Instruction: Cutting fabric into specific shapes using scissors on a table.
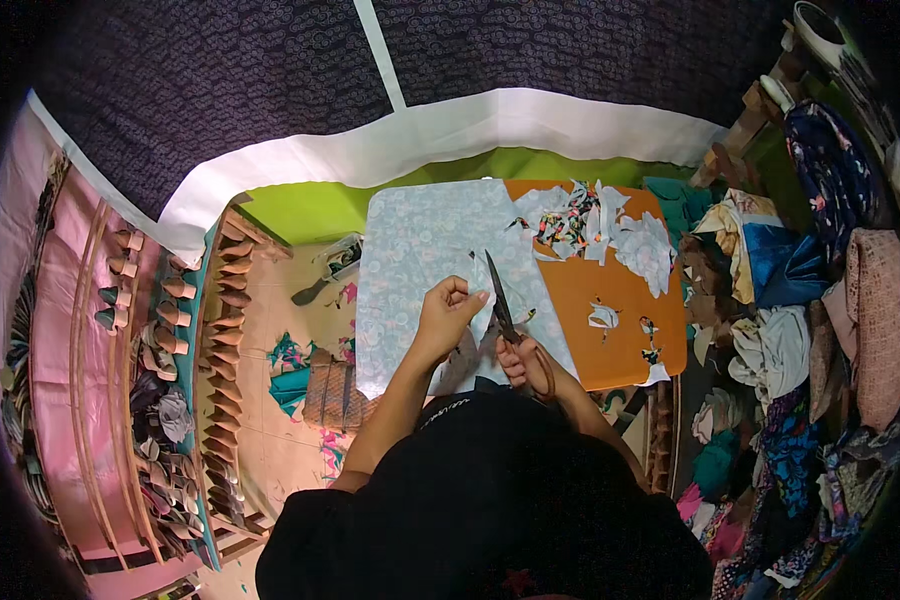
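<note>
Right hand (519,358) clamped on scissors (502,300), blades apparently apart; left hand (446,312) pinching pale patterned fabric (420,250), wrist bent.

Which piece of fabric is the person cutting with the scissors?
The large pale blue patterned sheet, pinched by the left hand, not the small scraps on the orange board.

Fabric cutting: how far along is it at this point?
Done: a pile of scraps lies on the orange table. In hand: the left hand holds the pale printed fabric while the right hand works scissors into its edge. Left: most of the sheet is uncut.
</note>
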A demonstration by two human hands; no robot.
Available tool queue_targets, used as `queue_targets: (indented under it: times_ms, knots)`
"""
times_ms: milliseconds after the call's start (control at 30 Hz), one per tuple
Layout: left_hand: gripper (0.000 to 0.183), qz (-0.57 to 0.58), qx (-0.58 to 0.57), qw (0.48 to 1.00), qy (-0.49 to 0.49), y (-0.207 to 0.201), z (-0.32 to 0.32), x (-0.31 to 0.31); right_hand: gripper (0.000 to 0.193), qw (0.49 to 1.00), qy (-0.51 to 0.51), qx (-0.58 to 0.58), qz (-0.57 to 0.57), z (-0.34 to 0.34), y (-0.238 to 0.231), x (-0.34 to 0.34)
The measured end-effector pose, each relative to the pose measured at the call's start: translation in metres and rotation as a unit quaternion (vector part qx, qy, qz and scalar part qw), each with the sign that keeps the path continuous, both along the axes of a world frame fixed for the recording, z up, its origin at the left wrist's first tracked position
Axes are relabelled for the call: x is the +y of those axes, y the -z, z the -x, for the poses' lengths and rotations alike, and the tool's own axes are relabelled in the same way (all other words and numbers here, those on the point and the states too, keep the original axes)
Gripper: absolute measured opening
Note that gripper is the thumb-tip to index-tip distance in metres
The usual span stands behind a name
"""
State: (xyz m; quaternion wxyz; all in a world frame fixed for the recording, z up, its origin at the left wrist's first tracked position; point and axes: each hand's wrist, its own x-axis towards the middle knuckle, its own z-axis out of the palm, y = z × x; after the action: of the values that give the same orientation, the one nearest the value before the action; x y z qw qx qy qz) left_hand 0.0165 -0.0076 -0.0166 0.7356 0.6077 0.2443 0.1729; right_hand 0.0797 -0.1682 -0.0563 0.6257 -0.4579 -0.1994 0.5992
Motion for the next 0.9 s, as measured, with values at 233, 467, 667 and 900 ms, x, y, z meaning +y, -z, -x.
queue_targets:
  times_ms: [233, 467, 667, 900]
  knots:
    - [0.018, 0.005, 0.006, 1.0, 0.002, 0.003, 0.002, -0.001, 0.054, 1.0, -0.017, -0.002, 0.015, -0.008, -0.015, 0.0]
    - [0.018, -0.004, 0.006, 1.0, -0.004, 0.004, 0.002, -0.002, 0.079, 0.998, -0.036, -0.017, 0.052, -0.009, -0.014, -0.003]
    - [0.018, -0.017, -0.008, 1.0, -0.006, 0.013, 0.0, -0.001, 0.074, 0.999, -0.03, 0.002, 0.034, -0.006, -0.01, -0.003]
    - [0.015, 0.011, -0.015, 0.999, -0.048, 0.01, 0.001, -0.005, 0.084, 1.0, -0.008, 0.005, 0.016, -0.002, -0.012, -0.003]
